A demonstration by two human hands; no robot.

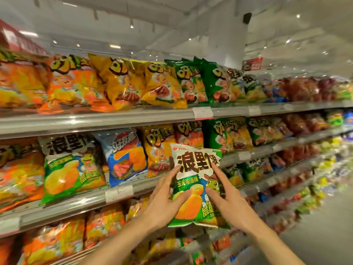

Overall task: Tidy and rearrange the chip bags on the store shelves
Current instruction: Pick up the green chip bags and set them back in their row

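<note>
We have one green-and-white chip bag (196, 185) held upright in the air, off the shelves, between both hands: left hand (168, 199) on its left edge with the thumb across the front, right hand (227, 197) on its right edge, thumb also on the front, other fingers spread along the sides. So both hands grip that bag, neither is free. The bag sits at about 5 o'clock of centre, in front of the middle shelf (95, 197) edge. Step in hand, as we judge it: carrying a stray bag to its proper spot. A matching green-and-white bag (70, 165) stands on the middle shelf at 9 o'clock of the held one, so the next move likely calls for shifting left and sliding it in beside or before that one, upright, face out. Between them stand a blue bag (124, 157) and a yellow bag (158, 150), which may crowd the slot. Top shelf (114, 119) holds rows of orange, yellow and green bags, some leaning. Lower shelves carry more orange bags; far right is too blurred to tell.
</note>
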